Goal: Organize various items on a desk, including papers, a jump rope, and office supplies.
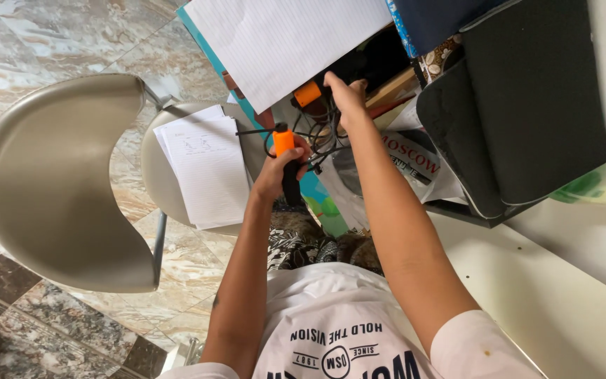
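- The left hand is closed in a fist round the black handle of a jump rope. The handle stands roughly upright in the fist, its orange cap poking out above the thumb.
- The right hand reaches further forward, fingers curled into the tangle of thin black cord just beside the second orange-capped handle. I cannot tell whether that hand actually pinches the cord or the handle, or only touches them.
- The whole rope hangs in the air between the two hands, in front of the person's chest and above the lap, close to the edge of the white desk on the right.
- By my judgement the handles are light, rigid plastic, easy to hold in a plain wrap of the fingers, as the left hand does now.
- The cord looks thin, limp and springy. It loops over itself and would snag readily, so it wants pinching near a handle end, not mid-tangle.
- Nothing here seems fragile. The smooth cord might slide through loose fingers.
- Nearby, a sheet of lined paper lies ahead of the hands, a notebook rests on a beige chair to the left, and a black padded case sits on the desk.
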